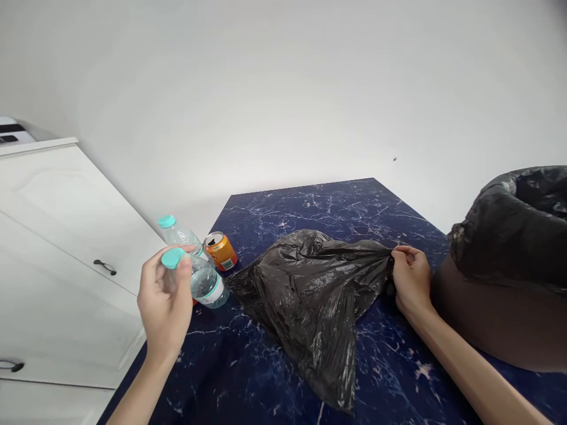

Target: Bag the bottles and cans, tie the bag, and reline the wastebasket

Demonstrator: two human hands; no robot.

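My left hand (165, 292) is closed round the neck of a clear plastic bottle (211, 287) with a turquoise cap, its thumb against the cap. The bottle has a white label and leans toward me. Just behind it stands a second clear bottle (181, 236) with a matching cap, partly covered by my fingers. An orange drink can (221, 252) with an opened top is beside the bottles. Across the tabletop lies a crumpled black plastic bag (305, 295). At its right corner, my right hand (411, 276) pinches the bag's edge and draws it taut. Something red shows in part under the near bottle.
The dark blue marbled table (305, 206) reaches back to a white wall (283, 94). On the right stands a brown bin (496, 324) lined with a black bag (518, 230). White cabinets (66, 236) with dark handles are on the left.
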